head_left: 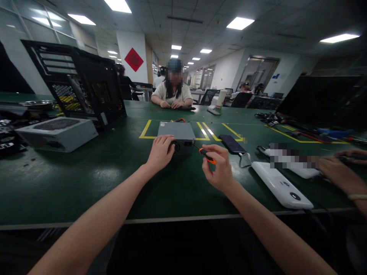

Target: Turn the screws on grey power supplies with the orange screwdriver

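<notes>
A grey computer power supply (182,131) sits on the green table in front of me, its near face showing a socket. My left hand (162,151) grips its near left corner, with fingers on the top and the thumb against the front. Between the fingers of my right hand (218,166) is a screwdriver (207,154) with a black and orange handle. Its thin shaft points at the near right corner of the power supply; whether the tip touches a screw is too small to tell.
At left stand a second power supply (59,133) and an open black computer case (83,84). To the right lie a phone (231,144) and a white cabled device (281,183). Another person's hand (344,172) is at far right; a person (173,89) sits opposite.
</notes>
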{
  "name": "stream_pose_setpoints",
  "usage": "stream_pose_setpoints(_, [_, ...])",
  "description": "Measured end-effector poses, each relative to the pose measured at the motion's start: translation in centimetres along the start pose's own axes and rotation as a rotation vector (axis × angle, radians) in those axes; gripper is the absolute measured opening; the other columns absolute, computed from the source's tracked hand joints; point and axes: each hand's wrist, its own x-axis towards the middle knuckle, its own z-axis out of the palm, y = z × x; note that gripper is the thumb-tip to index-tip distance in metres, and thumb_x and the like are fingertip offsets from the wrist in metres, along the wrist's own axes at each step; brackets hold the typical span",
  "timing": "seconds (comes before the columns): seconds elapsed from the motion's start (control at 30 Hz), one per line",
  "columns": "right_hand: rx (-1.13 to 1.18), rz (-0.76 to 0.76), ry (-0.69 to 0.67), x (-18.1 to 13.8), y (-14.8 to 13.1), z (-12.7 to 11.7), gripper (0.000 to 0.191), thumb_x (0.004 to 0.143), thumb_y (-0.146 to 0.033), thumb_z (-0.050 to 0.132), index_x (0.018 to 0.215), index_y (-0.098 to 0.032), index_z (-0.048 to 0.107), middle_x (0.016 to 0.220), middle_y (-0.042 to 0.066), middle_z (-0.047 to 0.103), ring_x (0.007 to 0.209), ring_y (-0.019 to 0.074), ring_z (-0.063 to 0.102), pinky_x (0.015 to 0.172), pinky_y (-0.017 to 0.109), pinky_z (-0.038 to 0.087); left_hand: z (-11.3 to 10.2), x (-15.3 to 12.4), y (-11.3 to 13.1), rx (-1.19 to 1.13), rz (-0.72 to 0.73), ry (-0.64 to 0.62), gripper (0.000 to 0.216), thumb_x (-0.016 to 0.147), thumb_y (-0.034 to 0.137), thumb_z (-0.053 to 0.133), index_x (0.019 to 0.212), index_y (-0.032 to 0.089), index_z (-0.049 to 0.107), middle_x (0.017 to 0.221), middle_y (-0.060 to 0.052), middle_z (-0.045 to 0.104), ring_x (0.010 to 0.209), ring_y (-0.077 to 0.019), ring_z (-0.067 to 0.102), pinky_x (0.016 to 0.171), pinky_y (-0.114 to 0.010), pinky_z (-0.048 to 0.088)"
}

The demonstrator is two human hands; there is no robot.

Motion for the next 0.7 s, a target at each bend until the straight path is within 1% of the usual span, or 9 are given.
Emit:
stream_pose_setpoints(0.13, [-0.046,-0.045,-0.065,-0.38,0.22,0.13,0.04,0.079,-0.01,0.053,0.113,-0.028,0.043,0.114,0.008,0.049,0.102,0.02,0.055,0.075,0.035,0.055,-0.01,-0.04,-0.02,0.004,0.004,-0.003,0.024,0.086,0.018,0.044,0.108,0.02,0.055,0.116,-0.006,0.058,0.11,-0.0216,0.048,0.1,-0.04,0.033])
stream_pose_setpoints(0.2, [-0.049,-0.074,-0.077,-0.47,0.25,0.18,0.041,0.079,-0.007,0.051,0.113,-0.027,0.043,0.116,0.009,0.049,0.105,0.0206,0.054,0.078,0.036,0.054,0.01,-0.07,-0.06,0.007,0.012,0.003,0.024,0.086,0.018,0.044,0.108,0.02,0.055,0.116,-0.006,0.058,0.109,-0.0214,0.048,0.1,-0.039,0.033])
stream_pose_setpoints(0.27, [-0.061,-0.11,-0.078,-0.43,0.22,0.19,0.04,0.078,-0.007,0.051,0.112,-0.027,0.043,0.113,0.009,0.051,0.107,0.022,0.053,0.082,0.039,0.053,0.05,-0.08,-0.11,0.014,0.016,0.009,0.024,0.087,0.018,0.044,0.108,0.02,0.055,0.116,-0.006,0.058,0.109,-0.0213,0.048,0.1,-0.039,0.033])
stream_pose_setpoints(0.37, [-0.096,-0.172,-0.106,-0.28,0.08,0.15,0.038,0.078,-0.007,0.052,0.11,-0.027,0.044,0.108,0.007,0.054,0.104,0.022,0.055,0.082,0.039,0.053,0.1,-0.08,-0.15,0.02,0.018,0.007,0.024,0.087,0.019,0.044,0.108,0.019,0.055,0.116,-0.006,0.058,0.109,-0.0215,0.048,0.099,-0.038,0.033])
stream_pose_setpoints(0.5, [-0.06,-0.127,-0.085,-0.16,-0.21,0.14,0.042,0.078,-0.007,0.052,0.114,-0.026,0.039,0.118,0.011,0.05,0.107,0.0213,0.054,0.079,0.036,0.054,0.08,-0.07,-0.11,0.013,0.012,0.002,0.025,0.087,0.019,0.043,0.109,0.02,0.055,0.116,-0.006,0.057,0.11,-0.0217,0.048,0.1,-0.039,0.033])
stream_pose_setpoints(0.57, [-0.098,-0.11,-0.062,-0.12,-0.33,0.11,0.038,0.079,-0.01,0.054,0.11,-0.026,0.041,0.115,0.01,0.05,0.103,0.0218,0.054,0.077,0.037,0.053,0.04,-0.07,-0.08,0.013,0.007,0.002,0.025,0.087,0.019,0.044,0.109,0.02,0.055,0.116,-0.006,0.057,0.11,-0.0216,0.047,0.1,-0.039,0.033])
stream_pose_setpoints(0.63, [-0.153,-0.13,-0.051,-0.1,-0.39,0.08,0.033,0.079,-0.012,0.056,0.106,-0.027,0.044,0.109,0.008,0.051,0.098,0.0209,0.055,0.073,0.035,0.053,-0.01,-0.07,-0.07,0.017,0.009,0.001,0.024,0.087,0.019,0.044,0.108,0.02,0.055,0.116,-0.006,0.057,0.11,-0.0215,0.048,0.1,-0.039,0.033])
stream_pose_setpoints(0.7, [-0.142,-0.142,-0.048,-0.11,-0.39,0.07,0.036,0.078,-0.01,0.055,0.108,-0.026,0.043,0.109,0.008,0.052,0.099,0.0204,0.055,0.073,0.033,0.054,-0.04,-0.08,-0.08,0.021,0.015,-0.001,0.024,0.087,0.019,0.044,0.108,0.019,0.055,0.116,-0.006,0.057,0.109,-0.0214,0.048,0.099,-0.038,0.034])
